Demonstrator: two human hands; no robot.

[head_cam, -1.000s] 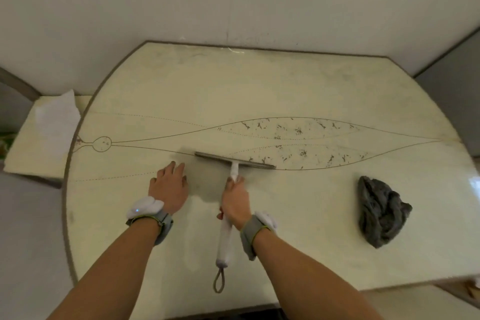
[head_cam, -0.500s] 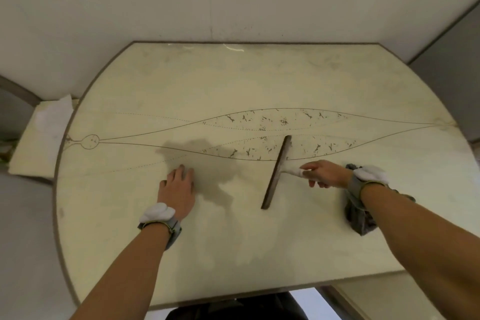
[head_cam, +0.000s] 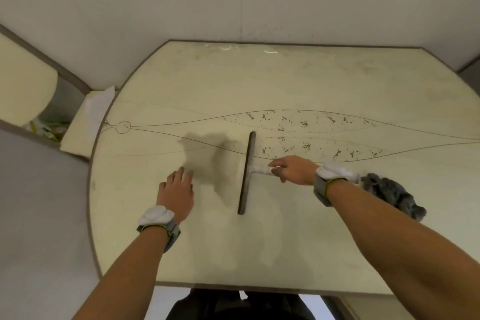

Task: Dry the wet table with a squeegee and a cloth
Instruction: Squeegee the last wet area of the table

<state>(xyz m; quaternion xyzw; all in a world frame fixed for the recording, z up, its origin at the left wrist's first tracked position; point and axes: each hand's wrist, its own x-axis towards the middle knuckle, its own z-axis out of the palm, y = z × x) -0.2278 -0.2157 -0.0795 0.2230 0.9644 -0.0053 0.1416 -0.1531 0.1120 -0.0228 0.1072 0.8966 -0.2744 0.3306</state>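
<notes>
The cream table (head_cam: 298,80) carries thin brown line patterns and fills most of the view. A squeegee (head_cam: 246,173) with a dark blade lies on it, blade running front to back, white handle pointing right. My right hand (head_cam: 292,169) grips that handle. A darker wet patch (head_cam: 205,156) spreads just left of the blade. My left hand (head_cam: 177,193) rests flat on the table, fingers spread, left of the blade and touching the patch's near edge. A crumpled dark grey cloth (head_cam: 394,193) lies on the table behind my right forearm, partly hidden by it.
White walls close the table in at the back and right. At the left a lower cream ledge (head_cam: 78,132) holds a white paper (head_cam: 97,106), beside a gap with greenish clutter. The table's front edge runs along the bottom, my dark clothing below it.
My right hand turned the squeegee from crosswise to front-to-back, handle now pointing right, and the blade now sits at the wet patch's right edge. My left hand stays flat on the table.
</notes>
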